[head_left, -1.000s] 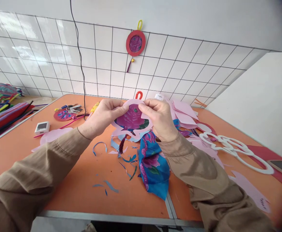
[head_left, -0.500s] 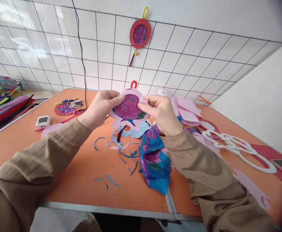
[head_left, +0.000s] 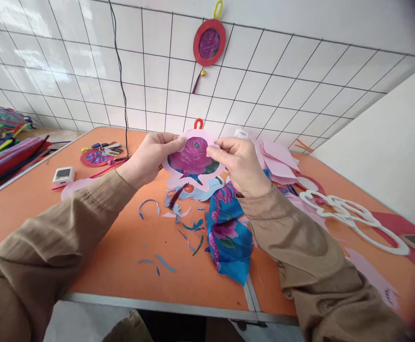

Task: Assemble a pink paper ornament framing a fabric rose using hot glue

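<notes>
Ornament (head_left: 194, 159) of pale pink card, wavy-edged and framing a rounded panel of printed fabric, is held up above the middle of the table, tilted to face the wearer. The step in hand looks like pressing or checking its rim with both hands; which of the two, I cannot tell. A move from this hold would call for light, even pressure on both sides, as the card looks thin enough to bend. The panel shows a magenta rose, green leaf at lower right and blue at the bottom point; a red fuzzy loop (head_left: 198, 123) stands above the top edge, and a dark maroon thread tassel (head_left: 176, 196) hangs below. The left hand (head_left: 154, 159) pinches the upper left edge, thumb in front; the right hand (head_left: 243, 166) grips the right edge between thumb and curled fingers. Beneath lie pale blue scraps and a shiny blue floral cloth (head_left: 229, 237) on the orange tabletop (head_left: 122, 266). Folded pink sheets (head_left: 278, 164) sit farther right, and a round red ornament with a yellow loop (head_left: 209, 42) hangs on the white tiled wall.
</notes>
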Demonstrator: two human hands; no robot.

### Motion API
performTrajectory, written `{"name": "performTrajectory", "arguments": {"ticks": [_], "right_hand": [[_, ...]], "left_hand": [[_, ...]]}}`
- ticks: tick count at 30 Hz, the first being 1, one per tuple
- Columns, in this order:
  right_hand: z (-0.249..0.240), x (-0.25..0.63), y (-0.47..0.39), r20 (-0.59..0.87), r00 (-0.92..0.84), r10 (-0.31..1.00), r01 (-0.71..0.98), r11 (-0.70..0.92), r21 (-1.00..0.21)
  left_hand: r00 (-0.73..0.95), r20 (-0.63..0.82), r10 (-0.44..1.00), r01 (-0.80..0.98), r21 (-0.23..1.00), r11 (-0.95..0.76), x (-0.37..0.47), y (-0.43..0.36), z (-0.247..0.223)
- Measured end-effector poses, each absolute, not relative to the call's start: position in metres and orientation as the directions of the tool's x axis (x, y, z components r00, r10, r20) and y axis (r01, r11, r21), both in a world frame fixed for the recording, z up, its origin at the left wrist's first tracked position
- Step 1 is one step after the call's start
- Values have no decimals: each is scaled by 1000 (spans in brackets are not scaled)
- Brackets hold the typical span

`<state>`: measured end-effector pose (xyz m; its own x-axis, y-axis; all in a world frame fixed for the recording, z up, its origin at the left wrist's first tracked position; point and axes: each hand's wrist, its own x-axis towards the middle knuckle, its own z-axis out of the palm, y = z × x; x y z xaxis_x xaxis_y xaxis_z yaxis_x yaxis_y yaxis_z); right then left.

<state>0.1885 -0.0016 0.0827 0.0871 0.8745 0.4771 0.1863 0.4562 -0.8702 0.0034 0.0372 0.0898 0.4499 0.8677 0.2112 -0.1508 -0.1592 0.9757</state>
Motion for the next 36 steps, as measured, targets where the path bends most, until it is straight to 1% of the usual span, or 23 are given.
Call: {"name": "performTrajectory", "arguments": {"ticks": [3,8,14,21,28,31,35,36], "right_hand": [[82,189,0,477,117,871,176,454,-873],[78,192,2,524,142,840,192,496,-847],[79,191,2,538,154,829,222,502,-836],[79,190,0,544,142,827,268,497,-826],[78,190,0,542,117,832,288,494,-820],[77,190,0,536,102,838,261,498,-827],[76,192,1,539,69,840,125,528,-840],[76,192,1,536,68,841,113,528,-842]], "left_hand": [[442,203,874,-168,976,-142,5,38,89],[447,142,883,-177,982,-68,5,40,87],[442,139,886,-178,982,-65,5,42,83],[511,177,841,-180,979,-97,4,46,83],[515,179,838,-126,983,-133,3,41,86],[515,178,839,-114,984,-139,3,39,87],[512,175,841,-114,984,-136,3,40,87],[513,178,840,-118,984,-137,3,40,87]]}}
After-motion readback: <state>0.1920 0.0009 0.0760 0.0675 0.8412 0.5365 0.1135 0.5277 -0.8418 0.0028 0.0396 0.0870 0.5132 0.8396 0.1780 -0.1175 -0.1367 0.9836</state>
